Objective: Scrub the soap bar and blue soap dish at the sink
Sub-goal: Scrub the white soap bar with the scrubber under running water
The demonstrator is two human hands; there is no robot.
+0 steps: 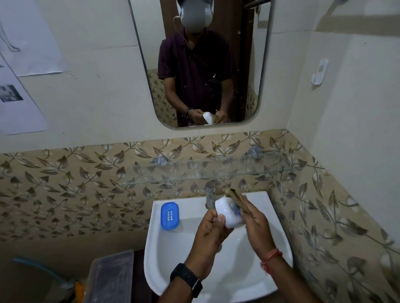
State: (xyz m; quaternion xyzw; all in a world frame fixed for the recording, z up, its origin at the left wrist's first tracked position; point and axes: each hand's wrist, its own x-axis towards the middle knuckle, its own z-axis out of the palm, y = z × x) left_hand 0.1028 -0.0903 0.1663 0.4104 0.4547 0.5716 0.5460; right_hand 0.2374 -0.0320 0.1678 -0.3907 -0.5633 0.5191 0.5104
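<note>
White, blue-marked soap bar (228, 212) gripped in left hand (210, 237), right hand (256, 226) clamping brush (236, 198)

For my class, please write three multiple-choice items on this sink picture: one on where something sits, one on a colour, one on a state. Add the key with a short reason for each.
1. Where does the soap dish sit?
A. On the back left corner of the sink
B. On the glass shelf
C. In the left hand

2. What colour is the soap dish?
A. Green
B. Blue
C. Red

3. What state is the soap bar in?
A. Lying in the dish
B. Lying in the sink bowl
C. Held over the sink in the left hand, with a brownish scrubber in the right hand against it

Key: 1 A, the dish rests on the sink's rim left of the tap. 2 B, it is plainly blue with white slots. 3 C, the white bar is gripped by the fingers above the bowl.
</note>
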